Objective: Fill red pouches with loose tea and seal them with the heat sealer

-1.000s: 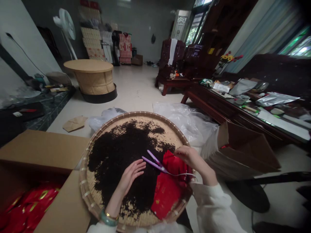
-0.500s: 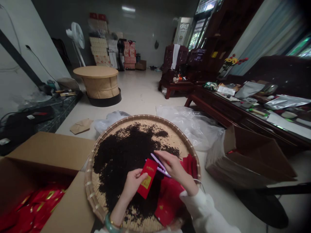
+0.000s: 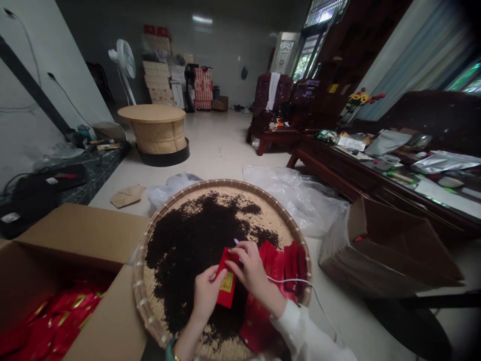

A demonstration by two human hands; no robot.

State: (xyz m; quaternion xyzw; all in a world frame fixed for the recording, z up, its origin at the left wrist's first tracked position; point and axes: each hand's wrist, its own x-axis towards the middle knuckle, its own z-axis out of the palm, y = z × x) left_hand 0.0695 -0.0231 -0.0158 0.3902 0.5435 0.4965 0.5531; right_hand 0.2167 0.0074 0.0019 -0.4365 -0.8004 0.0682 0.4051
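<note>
A round woven tray (image 3: 150, 235) lies in front of me with a dark heap of loose tea leaves (image 3: 195, 240) spread over it. My left hand (image 3: 206, 293) is closed on a small red packet (image 3: 227, 283) with a gold label, held over the leaves. My right hand (image 3: 251, 271) pinches the top of the same packet and also grips a purple clip tool (image 3: 236, 242), of which only the tip shows. A thin white cord (image 3: 300, 282) runs from that hand off the tray. A row of red packets (image 3: 285, 258) leans on the tray's right side.
An open cardboard box (image 3: 82, 235) at my left holds red packets (image 3: 56, 316). Clear plastic sheeting (image 3: 300, 195) and a brown box (image 3: 391, 245) lie to the right. A long dark table (image 3: 376, 175) with clutter runs along the right. A round wooden table (image 3: 154, 125) stands on the floor ahead.
My left hand, flat on the leaves a second ago, has picked up a red packet. My right hand moved left from the packet row with the purple tool and now pinches the packet's top.
</note>
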